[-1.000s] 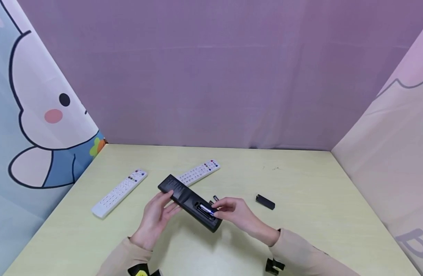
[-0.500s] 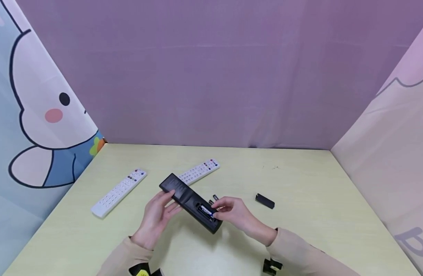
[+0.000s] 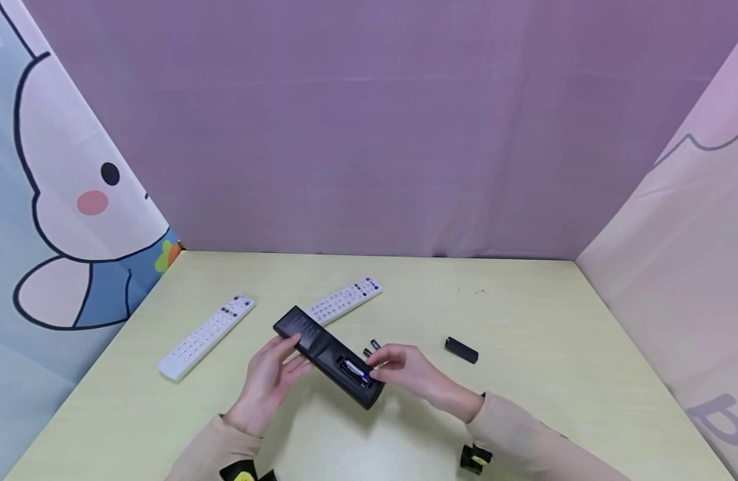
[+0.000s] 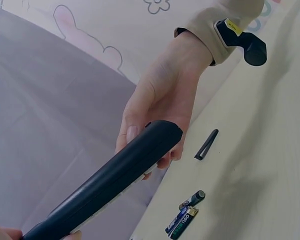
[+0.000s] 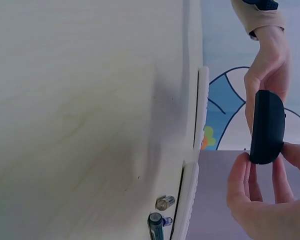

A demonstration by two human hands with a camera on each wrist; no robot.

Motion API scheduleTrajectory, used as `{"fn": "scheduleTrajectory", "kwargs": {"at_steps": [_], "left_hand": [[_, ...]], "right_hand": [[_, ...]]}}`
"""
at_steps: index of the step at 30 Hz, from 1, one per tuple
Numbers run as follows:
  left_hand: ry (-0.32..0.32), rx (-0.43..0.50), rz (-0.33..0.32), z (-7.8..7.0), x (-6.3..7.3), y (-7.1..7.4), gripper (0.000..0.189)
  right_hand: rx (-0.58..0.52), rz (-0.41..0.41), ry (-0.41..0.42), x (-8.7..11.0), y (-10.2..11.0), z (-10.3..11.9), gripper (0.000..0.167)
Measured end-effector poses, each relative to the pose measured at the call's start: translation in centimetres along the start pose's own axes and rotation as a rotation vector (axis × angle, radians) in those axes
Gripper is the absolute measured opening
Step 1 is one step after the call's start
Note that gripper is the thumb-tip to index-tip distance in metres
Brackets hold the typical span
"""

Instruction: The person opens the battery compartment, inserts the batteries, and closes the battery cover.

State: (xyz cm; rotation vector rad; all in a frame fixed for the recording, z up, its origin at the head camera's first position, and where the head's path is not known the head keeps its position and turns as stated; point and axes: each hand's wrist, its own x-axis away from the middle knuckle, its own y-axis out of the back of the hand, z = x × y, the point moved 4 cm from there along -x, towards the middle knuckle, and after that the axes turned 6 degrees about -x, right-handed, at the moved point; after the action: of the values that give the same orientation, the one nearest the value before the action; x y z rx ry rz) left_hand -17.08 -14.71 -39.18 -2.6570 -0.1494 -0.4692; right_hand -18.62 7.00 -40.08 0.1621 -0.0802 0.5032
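In the head view, my left hand [image 3: 269,384] holds a black-backed remote control [image 3: 315,337] above the table, its back turned up. A battery [image 3: 353,369] shows inside the uncovered battery compartment. My right hand [image 3: 414,375] is at the near right end of the remote, its thumb by that battery. In the left wrist view, fingers of the right hand [image 4: 162,102] lie on both sides of the black casing [image 4: 110,175]. The right wrist view shows the remote end-on [image 5: 267,130], between both hands. Whether the right thumb touches the battery is hidden.
A black battery cover [image 3: 462,350] lies on the table right of my right hand. Loose batteries [image 4: 182,223] rest just beyond the held remote. One white remote [image 3: 206,337] lies at the left; another white remote [image 3: 347,298] lies behind the black one. Fabric walls surround the table.
The remote has shifted slightly, with small movements of both hands. The battery stays in the compartment, and the right fingers keep to the same end. Things on the table have not moved.
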Motion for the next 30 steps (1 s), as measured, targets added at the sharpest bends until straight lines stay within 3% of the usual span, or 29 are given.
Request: {"fn": "scheduleTrajectory", "kwargs": {"at_steps": [8, 23, 30], "left_hand": [[0.010, 0.014, -0.004, -0.2, -0.1, 0.5, 0.047], [0.020, -0.001, -0.006, -0.4, -0.2, 1.0, 0.045], [0.036, -0.014, -0.012, -0.5, -0.1, 1.1, 0.037]], "right_hand": [[0.009, 0.040, 0.023, -0.7, 1.2, -0.2, 0.027], [0.158, -0.084, -0.001, -2.7, 3.7, -1.2, 0.023], [0.214, -0.121, -0.090, -3.2, 3.8, -1.9, 0.022]]}}
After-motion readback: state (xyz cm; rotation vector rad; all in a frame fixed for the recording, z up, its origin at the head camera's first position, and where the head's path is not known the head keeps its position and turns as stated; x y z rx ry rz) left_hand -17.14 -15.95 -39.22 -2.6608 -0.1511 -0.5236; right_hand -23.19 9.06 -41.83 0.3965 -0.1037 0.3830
